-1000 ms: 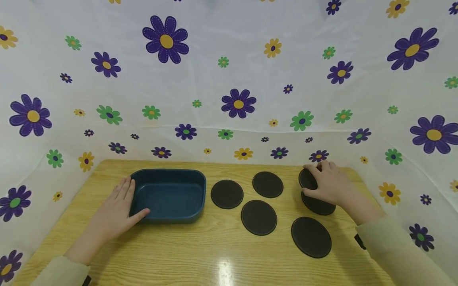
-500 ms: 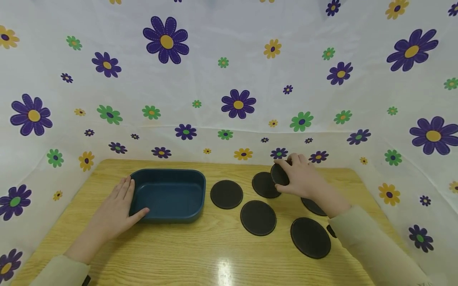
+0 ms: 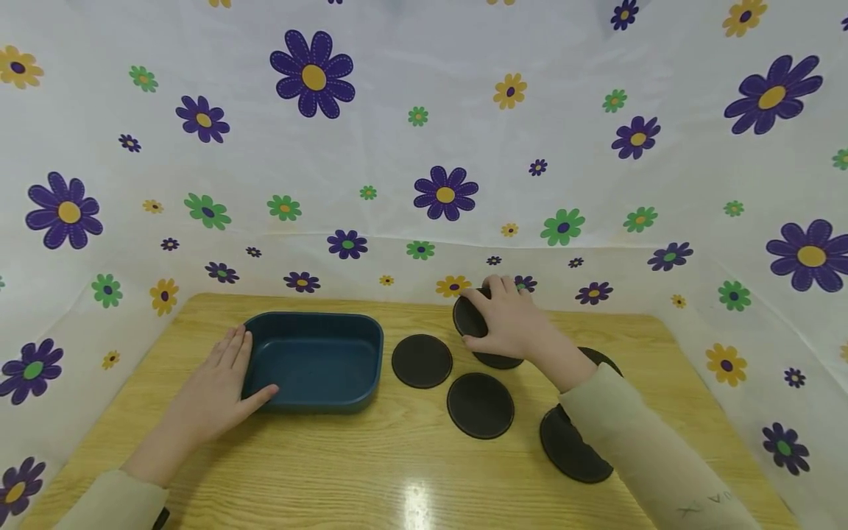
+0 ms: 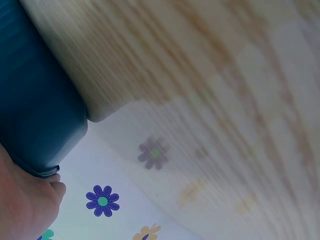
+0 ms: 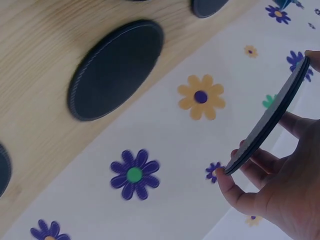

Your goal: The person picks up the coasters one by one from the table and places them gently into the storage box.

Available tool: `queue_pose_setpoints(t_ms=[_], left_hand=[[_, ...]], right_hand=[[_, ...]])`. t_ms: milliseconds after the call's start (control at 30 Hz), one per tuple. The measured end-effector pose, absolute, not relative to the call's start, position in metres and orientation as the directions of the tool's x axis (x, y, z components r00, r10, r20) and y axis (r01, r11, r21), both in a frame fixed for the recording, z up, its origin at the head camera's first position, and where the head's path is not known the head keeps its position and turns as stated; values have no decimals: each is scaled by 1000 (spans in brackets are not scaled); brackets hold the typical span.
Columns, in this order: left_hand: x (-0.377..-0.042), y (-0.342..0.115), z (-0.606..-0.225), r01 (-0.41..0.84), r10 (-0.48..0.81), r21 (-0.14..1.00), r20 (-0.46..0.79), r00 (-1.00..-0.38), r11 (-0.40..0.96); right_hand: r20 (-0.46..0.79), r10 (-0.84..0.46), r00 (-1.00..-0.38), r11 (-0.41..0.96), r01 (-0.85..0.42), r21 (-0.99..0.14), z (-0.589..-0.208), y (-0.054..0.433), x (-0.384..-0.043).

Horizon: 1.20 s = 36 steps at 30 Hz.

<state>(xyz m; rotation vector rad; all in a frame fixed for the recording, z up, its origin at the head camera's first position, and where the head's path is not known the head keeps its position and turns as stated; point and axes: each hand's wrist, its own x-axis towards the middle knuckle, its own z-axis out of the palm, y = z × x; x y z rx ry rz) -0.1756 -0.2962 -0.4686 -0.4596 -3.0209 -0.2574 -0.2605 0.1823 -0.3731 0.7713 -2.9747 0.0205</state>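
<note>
My right hand (image 3: pixel 506 320) holds a round black coaster (image 3: pixel 468 316) by its edge, thumb on the near side and fingers on the far side. In the right wrist view this held coaster (image 5: pixel 265 121) appears nearly edge-on, its light grey face to the left, raised above the table. Below it in the head view, another black coaster (image 3: pixel 498 361) lies partly hidden. At the left, my left hand (image 3: pixel 208 386) rests on the rim of a dark blue rectangular tub (image 3: pixel 311 403), fingers straight along its left side and thumb over the front rim.
Several more black coasters lie flat on the wooden table (image 3: pixel 371 464): one beside the tub (image 3: pixel 422 361), one in the middle (image 3: pixel 480 405), and two at the right, partly behind my right sleeve (image 3: pixel 636 427). A flower-print cloth (image 3: pixel 384 147) hangs behind and at both sides.
My right hand has lifted the coaster off the back right, where it overlapped another, and carried it leftward over the back middle coaster. The left hand keeps its place on the tub.
</note>
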Motion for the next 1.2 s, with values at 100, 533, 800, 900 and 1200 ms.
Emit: queue_pose_setpoints(t_ms=[100, 533, 800, 900, 1200], left_hand=[[-176, -296, -468, 304, 291, 155, 103, -951, 940], [-175, -294, -469, 309, 291, 173, 122, -949, 935], [-175, -295, -471, 305, 288, 166, 119, -950, 938], [-175, -296, -472, 304, 287, 169, 118, -951, 938], [-175, -296, -471, 300, 282, 180, 119, -952, 937]], right_hand=[[67, -506, -860, 862, -506, 19, -372, 167, -263], [50, -621, -782, 783, -621, 35, -381, 101, -265], [35, -689, -723, 724, -686, 69, -393, 58, -257], [21, -703, -711, 710, -699, 86, -395, 42, -253], [8, -744, -668, 665, -740, 98, -409, 5, -249]])
